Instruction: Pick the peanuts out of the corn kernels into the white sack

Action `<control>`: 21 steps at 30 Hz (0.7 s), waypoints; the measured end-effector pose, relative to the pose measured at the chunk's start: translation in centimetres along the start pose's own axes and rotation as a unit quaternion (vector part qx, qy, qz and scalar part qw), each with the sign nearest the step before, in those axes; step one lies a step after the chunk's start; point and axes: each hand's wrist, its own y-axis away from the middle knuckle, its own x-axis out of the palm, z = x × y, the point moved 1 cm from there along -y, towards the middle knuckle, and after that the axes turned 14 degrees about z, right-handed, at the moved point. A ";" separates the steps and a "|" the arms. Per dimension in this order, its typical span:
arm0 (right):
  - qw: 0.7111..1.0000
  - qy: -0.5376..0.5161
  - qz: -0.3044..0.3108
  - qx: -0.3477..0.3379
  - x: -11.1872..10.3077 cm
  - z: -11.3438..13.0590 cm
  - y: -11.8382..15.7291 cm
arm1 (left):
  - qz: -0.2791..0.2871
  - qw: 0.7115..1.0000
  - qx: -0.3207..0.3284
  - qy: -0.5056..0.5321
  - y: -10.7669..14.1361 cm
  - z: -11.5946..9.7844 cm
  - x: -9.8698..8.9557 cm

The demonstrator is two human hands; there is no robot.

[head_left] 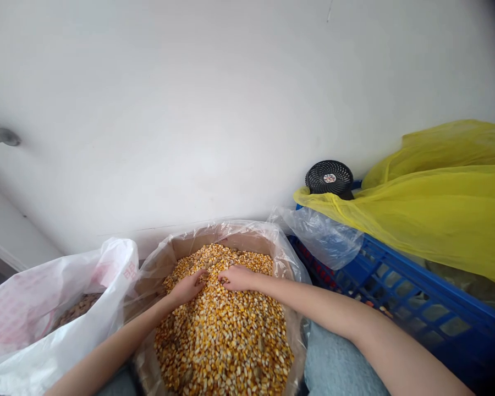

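Note:
Loose yellow and white corn kernels [226, 341] fill a brown box [198, 241] lined with a clear plastic bag [286, 250]. My left hand [188, 287] lies on the left part of the heap, its fingers curled round some kernels at the surface. Just to the right of it, my right hand [237, 278] rests on the same heap with fingers bent inward and kernels at their tips. A narrow gap with kernels in it separates the two hands. The fingers partly hide what they hold.
A white plastic sack [117, 275] with brown contents stands at the left. At the right is a blue slatted crate [400, 269], partly covered by yellow mesh cloth [441, 203]. A small black fan [329, 177] sits by the crate's far corner. A white wall [190, 110] rises behind.

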 end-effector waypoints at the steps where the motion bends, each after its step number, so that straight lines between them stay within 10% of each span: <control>1: 1.000 0.027 0.007 0.002 -0.1 0.1 0.1 | -0.004 0.999 0.020 -0.048 -0.1 0.0 0.0; 13: 0.986 -0.156 -0.047 0.036 0.5 -1.1 -1.1 | -0.002 0.991 0.044 -0.124 -0.1 0.5 -0.3; 21: 0.850 -0.523 -0.060 0.020 -1.7 -2.9 -0.5 | -0.006 0.992 -0.025 0.123 -0.3 0.5 -0.9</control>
